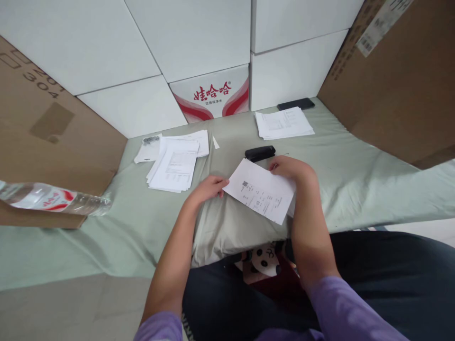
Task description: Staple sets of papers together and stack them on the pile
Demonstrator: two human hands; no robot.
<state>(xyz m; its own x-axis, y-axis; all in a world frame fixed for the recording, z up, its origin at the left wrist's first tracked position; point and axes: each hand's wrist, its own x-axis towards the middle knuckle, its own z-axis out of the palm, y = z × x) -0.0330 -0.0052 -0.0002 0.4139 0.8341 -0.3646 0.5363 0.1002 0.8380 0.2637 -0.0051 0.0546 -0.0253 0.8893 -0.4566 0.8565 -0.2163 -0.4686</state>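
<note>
A printed sheet of paper [261, 192] with a QR code lies at a slant between my hands, near the front edge of the cloth-covered surface. Its left corner is pinched by my left hand [212, 186], thumb on top. My right hand [282, 166] is closed at the sheet's upper right edge, fingers curled; part of the grip is hidden. A second white edge peeks out under my right forearm. Just beyond the sheet rests a black stapler [260, 153], close to my right fingers but apart from them.
Paper stacks lie at left [174, 166] and back right [284, 124], with a black phone [296, 103] behind the latter. A small plastic packet [148, 149] sits far left. Cardboard boxes flank both sides [53, 118]; white boxes [209, 33] wall the back. A water bottle [57, 198] is at left.
</note>
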